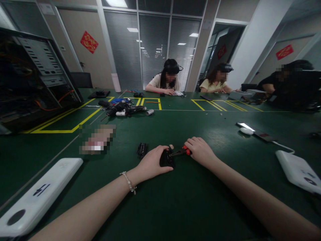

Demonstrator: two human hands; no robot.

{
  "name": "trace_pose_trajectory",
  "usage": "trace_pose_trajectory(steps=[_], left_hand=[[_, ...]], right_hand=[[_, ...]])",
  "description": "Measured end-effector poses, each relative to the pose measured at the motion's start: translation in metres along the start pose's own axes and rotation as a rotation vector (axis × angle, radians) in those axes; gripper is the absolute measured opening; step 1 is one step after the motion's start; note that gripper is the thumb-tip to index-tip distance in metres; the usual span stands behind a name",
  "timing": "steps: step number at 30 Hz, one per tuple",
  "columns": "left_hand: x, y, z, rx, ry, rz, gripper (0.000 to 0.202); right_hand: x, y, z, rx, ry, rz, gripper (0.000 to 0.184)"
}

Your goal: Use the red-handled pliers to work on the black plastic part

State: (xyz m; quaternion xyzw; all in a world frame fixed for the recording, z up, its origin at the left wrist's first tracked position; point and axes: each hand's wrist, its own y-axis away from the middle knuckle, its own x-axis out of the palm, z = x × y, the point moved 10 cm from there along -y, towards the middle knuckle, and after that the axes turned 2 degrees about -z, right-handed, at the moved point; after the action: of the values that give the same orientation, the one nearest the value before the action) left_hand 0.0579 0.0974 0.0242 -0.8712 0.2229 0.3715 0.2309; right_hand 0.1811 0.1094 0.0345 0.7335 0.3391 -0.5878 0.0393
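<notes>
- A wide table topped with a dark green mat (175,204) carries yellow tape lines (84,121).
- Glass partition panels with grey blinds (152,43) line the far wall and reflect ceiling lights.
- A red diamond-shaped paper decoration (89,42) hangs on the beige wall at left.
- A white square pillar (255,43) stands beside a dark open doorway (220,50).
- A bright rectangular ceiling lamp (116,2) glows overhead.

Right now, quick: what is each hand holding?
Left hand: closed on a small black part.
Right hand: closed on red-handled pliers, tips at the part.
</notes>
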Motion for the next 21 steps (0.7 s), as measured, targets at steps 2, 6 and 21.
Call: trace_pose_trajectory(steps=[2,6,21], left_hand=[[0.0003,-0.0001,0.0001,-0.004,0.009,0.006,0.062],[0.0001,0.0003,-0.0002,-0.01,0.012,0.009,0.063],[0.0006,0.0002,0.0,-0.005,0.001,0.01,0.063]], right_hand=[[0.0005,0.0002,-0.0002,0.0,-0.007,-0.001,0.024],[-0.0009,0.0004,-0.0005,0.002,-0.029,-0.014,0.029],[-0.0003,0.0009,-0.0019,-0.01,-0.064,-0.009,0.032]])
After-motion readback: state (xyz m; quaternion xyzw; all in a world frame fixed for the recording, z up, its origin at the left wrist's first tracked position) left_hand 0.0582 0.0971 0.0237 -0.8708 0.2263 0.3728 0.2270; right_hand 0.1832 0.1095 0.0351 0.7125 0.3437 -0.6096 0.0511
